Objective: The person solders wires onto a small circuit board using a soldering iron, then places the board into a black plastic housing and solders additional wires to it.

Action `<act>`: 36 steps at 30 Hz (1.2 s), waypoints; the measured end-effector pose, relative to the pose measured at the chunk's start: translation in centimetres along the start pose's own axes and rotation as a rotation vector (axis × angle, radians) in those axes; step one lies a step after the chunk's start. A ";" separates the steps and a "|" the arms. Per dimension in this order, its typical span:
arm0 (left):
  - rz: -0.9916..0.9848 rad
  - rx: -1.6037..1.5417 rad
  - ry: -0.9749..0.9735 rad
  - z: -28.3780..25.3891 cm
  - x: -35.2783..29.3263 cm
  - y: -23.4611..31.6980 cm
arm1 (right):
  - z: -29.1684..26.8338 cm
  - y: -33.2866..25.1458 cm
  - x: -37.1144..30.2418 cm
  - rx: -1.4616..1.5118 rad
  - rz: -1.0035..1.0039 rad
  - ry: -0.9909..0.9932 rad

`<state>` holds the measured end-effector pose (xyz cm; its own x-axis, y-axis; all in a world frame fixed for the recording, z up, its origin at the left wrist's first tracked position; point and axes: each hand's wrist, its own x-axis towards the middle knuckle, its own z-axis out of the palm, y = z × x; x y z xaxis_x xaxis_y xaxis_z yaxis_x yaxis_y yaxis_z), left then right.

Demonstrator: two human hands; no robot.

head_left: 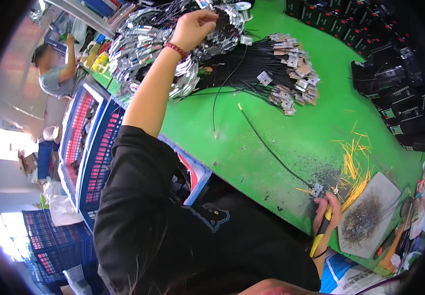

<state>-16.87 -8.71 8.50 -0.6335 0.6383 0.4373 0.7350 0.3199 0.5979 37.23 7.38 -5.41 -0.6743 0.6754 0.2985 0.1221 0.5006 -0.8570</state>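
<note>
Black cable, one thin length, lies on the green table, its square metal end beside the right hand, whose fingers clasp yellow-and-black pliers. The left hand curls over one shiny heap, its grip impossible to tell; beside the table, one slatted plastic crate has indistinct contents.

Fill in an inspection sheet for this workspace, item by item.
Surface: green tabletop, dark specks strewn near the right hand.
Job's things: yellow-and-black-handled tool; small silver metal connector beside the right hand.
Clutter: thin yellow sticks, scattered; pale grey slab bearing dark grit.
Hands: right holds the tool; left hand at a heap of silver metal pieces, grip unclear.
Cables: slim black cable running to the connector; thick black cable bundle beyond.
Surroundings: blue plastic crates and a grey-topped person, left; black boxy units, right.
</note>
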 end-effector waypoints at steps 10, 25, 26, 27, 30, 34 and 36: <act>-0.420 0.879 -0.238 -2.5 -13.8 2.6 | 0.5 0.4 0.2 -0.001 -0.037 0.013; -0.275 0.806 0.051 -0.3 -12.4 -0.9 | -0.2 -0.2 0.2 0.028 -0.031 -0.030; -0.315 0.802 0.050 -0.2 -12.2 -1.1 | -0.1 -0.3 0.2 0.031 -0.050 -0.032; -0.307 0.784 0.087 -0.3 -12.1 -1.6 | -0.2 -0.3 0.3 0.034 -0.070 -0.035; -0.210 0.684 0.168 -0.7 -12.1 -1.8 | -0.1 -0.2 0.4 0.031 -0.085 -0.032; -0.227 0.551 0.176 -2.0 -13.0 0.5 | -0.1 -0.8 0.6 0.051 -0.081 -0.021; -0.222 0.672 0.115 -2.9 -13.2 -0.7 | -0.3 -0.9 0.5 0.054 -0.065 -0.027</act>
<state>-9.74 -19.37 4.30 -0.7799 0.4419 0.4432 0.5520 0.8195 0.1542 37.01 7.44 -4.33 -0.6989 0.6272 0.3437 0.0380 0.5124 -0.8579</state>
